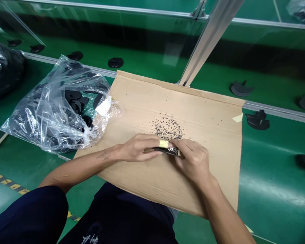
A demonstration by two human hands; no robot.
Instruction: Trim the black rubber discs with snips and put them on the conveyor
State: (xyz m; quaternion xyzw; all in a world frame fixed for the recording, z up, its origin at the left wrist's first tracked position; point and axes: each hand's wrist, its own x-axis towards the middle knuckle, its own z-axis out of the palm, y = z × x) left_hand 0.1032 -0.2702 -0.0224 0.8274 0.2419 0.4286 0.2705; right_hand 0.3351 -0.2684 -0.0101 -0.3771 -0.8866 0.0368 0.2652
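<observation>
Above the cardboard sheet (144, 179), my left hand (136, 148) pinches a thin dark part (165, 150) between thumb and fingers. Yellow tape (163, 144) wraps one of its fingertips. My right hand (194, 157) is closed at the part's right end, where shiny round details show. The fingers hide much of it, and I cannot tell whether the right hand grips the part itself or a small tool. Just beyond both hands, a patch of tiny black scraps (167, 127) lies scattered on the cardboard.
To the left, an open clear plastic bag (48, 105) holds several black rounded parts (75, 101). More black parts (115, 62) lie on the green surface beyond the metal rail. Another black part (258, 120) is at right. A metal post (210, 40) rises behind the cardboard.
</observation>
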